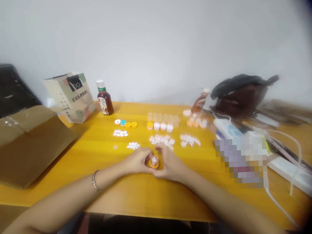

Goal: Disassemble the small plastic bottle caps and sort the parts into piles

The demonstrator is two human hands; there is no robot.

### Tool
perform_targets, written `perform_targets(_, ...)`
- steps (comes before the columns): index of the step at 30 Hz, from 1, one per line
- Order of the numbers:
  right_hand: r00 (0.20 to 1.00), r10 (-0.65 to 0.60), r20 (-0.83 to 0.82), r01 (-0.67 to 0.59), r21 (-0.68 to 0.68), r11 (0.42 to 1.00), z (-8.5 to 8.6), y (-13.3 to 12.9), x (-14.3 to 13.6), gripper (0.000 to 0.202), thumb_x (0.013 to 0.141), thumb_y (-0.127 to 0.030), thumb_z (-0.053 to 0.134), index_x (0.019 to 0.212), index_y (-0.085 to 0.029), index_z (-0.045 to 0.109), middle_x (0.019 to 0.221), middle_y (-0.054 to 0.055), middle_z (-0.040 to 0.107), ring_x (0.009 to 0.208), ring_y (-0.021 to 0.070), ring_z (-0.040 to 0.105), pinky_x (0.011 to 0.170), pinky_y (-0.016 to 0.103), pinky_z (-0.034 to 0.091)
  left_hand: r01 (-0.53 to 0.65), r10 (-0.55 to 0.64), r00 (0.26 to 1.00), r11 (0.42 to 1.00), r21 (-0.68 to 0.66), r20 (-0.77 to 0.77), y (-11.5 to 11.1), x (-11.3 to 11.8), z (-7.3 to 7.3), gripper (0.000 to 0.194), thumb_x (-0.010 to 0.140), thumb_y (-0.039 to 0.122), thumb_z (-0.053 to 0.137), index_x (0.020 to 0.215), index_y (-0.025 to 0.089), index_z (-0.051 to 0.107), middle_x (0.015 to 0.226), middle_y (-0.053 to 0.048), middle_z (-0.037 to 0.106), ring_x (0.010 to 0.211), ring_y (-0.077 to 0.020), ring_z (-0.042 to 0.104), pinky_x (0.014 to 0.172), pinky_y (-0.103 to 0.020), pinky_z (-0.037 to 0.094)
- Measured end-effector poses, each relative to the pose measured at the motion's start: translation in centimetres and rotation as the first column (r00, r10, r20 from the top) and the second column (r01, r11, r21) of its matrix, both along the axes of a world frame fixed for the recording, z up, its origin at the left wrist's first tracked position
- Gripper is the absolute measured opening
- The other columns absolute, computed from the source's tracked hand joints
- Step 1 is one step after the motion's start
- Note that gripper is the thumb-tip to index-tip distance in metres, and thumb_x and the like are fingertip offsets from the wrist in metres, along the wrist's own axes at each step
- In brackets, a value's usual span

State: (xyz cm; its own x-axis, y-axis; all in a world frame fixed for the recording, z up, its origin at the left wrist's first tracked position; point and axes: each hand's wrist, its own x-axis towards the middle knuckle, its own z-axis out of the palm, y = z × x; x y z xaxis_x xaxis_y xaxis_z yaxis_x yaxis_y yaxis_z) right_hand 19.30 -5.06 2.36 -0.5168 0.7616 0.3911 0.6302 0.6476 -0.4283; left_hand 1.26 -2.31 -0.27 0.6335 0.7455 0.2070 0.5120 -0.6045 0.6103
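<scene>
Near the front of the yellow table, a small round container (154,161) with an orange base and a clear top sits between my hands, something white showing inside. My left hand (139,161) is closed on its left side with thumb and fingers. Curved around the right side, my right hand (171,164) has its fingers apart and its thumb by the container's base. Just beyond lie white perforated discs (162,140), more small white pieces (190,140) and a cluster of white pieces (133,145). Orange and white caps (156,126) stand in a row behind.
At left are a cardboard box (30,143) and a paper bag (74,96). A dark red bottle (105,100) stands at the back; another bottle (200,101) leans near a dark bag (240,96). A power strip (290,173) with cables lies right.
</scene>
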Motion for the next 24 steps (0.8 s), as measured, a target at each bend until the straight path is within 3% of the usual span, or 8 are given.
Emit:
perform_targets(3,0.998,-0.066,0.011,0.066,-0.009,0.998,-0.6,0.3,-0.2,0.054,0.063,-0.041,0.069,0.102,-0.017,0.04,0.087,0.009,0.056,0.082,0.0247,0.056,0.067,0.034,0.044,-0.003,0.003,1.0,1.0,0.014,-0.012,0.0,-0.1,-0.1,0.031,0.059,0.033,0.07,0.069,0.016,0.046,0.067,0.003,0.051,0.061,-0.0112,0.045,0.056,-0.021,0.031)
perform_targets(6,0.998,-0.058,0.034,0.059,-0.036,0.998,-0.7,0.4,-0.4,0.036,0.07,-0.033,0.062,0.096,-0.018,0.043,0.075,0.004,0.057,0.073,0.0216,0.056,0.064,0.032,0.042,0.027,-0.027,1.0,0.999,0.028,-0.003,-0.1,0.0,0.0,0.027,0.06,0.029,0.069,0.071,0.016,0.047,0.067,0.003,0.051,0.061,-0.0108,0.045,0.056,-0.021,0.031)
perform_targets(10,0.997,0.06,0.038,-0.059,-0.009,0.998,0.2,0.1,-0.2,0.034,0.066,-0.024,0.059,0.097,-0.018,0.045,0.088,0.006,0.057,0.08,0.021,0.055,0.07,0.033,0.042,0.051,-0.051,0.999,0.999,0.013,-0.01,-0.1,0.0,0.1,0.026,0.062,0.029,0.068,0.074,0.016,0.05,0.07,0.002,0.052,0.063,-0.0115,0.046,0.057,-0.021,0.032)
perform_targets(14,1.0,-0.002,0.018,0.002,0.014,1.0,0.3,0.1,0.0,0.047,0.061,-0.031,0.067,0.099,-0.018,0.042,0.09,0.007,0.055,0.081,0.0223,0.054,0.068,0.033,0.042,0.004,-0.004,1.0,1.0,0.013,-0.017,0.0,-0.1,-0.1,0.033,0.058,0.036,0.071,0.069,0.016,0.047,0.069,0.002,0.051,0.062,-0.0119,0.045,0.056,-0.021,0.031)
perform_targets(17,0.998,-0.059,0.036,0.06,-0.037,0.998,-0.1,0.3,-0.2,0.038,0.066,-0.032,0.065,0.094,-0.019,0.042,0.078,0.003,0.056,0.071,0.0195,0.054,0.063,0.03,0.04,0.005,-0.005,1.0,1.0,0.003,-0.021,0.0,-0.1,-0.1,0.03,0.06,0.034,0.069,0.07,0.016,0.047,0.067,0.002,0.051,0.061,-0.0114,0.044,0.056,-0.021,0.03)
perform_targets(20,0.999,0.013,0.031,-0.011,-0.066,0.998,-0.1,0.2,-0.3,0.027,0.07,-0.023,0.059,0.091,-0.019,0.042,0.08,0.003,0.058,0.072,0.0184,0.054,0.064,0.029,0.041,0.035,-0.035,0.999,0.999,0.002,-0.011,-0.1,-0.1,0.2,0.025,0.062,0.029,0.067,0.073,0.016,0.048,0.07,0.002,0.052,0.062,-0.0115,0.046,0.056,-0.021,0.031)
perform_targets(22,0.997,0.07,0.016,-0.069,-0.04,0.997,-0.1,0.1,-0.2,0.032,0.067,-0.02,0.058,0.094,-0.019,0.042,0.089,0.006,0.057,0.079,0.0197,0.055,0.068,0.031,0.042,0.045,-0.045,0.999,0.999,0.004,-0.006,-0.1,-0.1,0.2,0.025,0.062,0.029,0.067,0.073,0.016,0.048,0.071,0.002,0.052,0.063,-0.0118,0.046,0.057,-0.021,0.032)
perform_targets(24,0.999,0.048,-0.003,-0.048,-0.003,0.999,-0.1,0.1,-0.2,0.041,0.064,-0.023,0.062,0.099,-0.018,0.042,0.094,0.008,0.056,0.083,0.0214,0.054,0.069,0.032,0.043,0.04,-0.04,0.999,0.999,0.001,0.003,-0.1,-0.2,0.2,0.027,0.061,0.03,0.068,0.071,0.016,0.047,0.069,0.002,0.052,0.063,-0.0116,0.046,0.057,-0.021,0.031)
